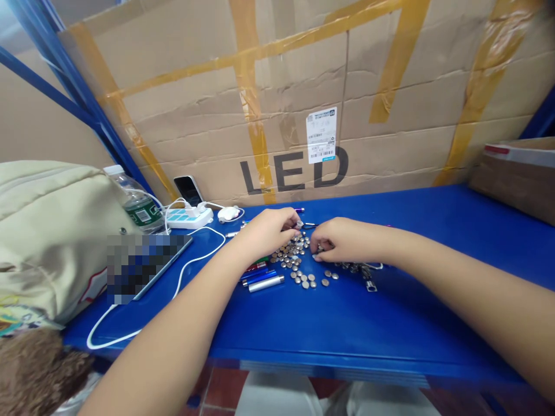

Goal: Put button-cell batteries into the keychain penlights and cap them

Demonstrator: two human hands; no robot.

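My left hand point(274, 229) is closed in a pinch on a small pale, shiny piece point(299, 224), just above a spread of small silver button cells point(313, 277). A short dark cord point(310, 225) lies between my hands. To the right, my right hand point(333, 238) has its fingers curled down to the table at the cells' edge; what they hold is hidden. Beneath my left wrist lie a silver tube point(266, 283), a blue tube point(259, 277) and a red one point(255, 266). Several metal clips point(371, 285) show under my right wrist.
Behind stands a large taped cardboard sheet point(208, 127) marked LED. On the blue table point(277, 329) at left are a tablet point(162, 260), a power strip point(191, 217), a phone point(188, 189), a bottle point(141, 205), a bag point(65, 231) and a white cable point(191, 260). A box point(515, 182) sits right.
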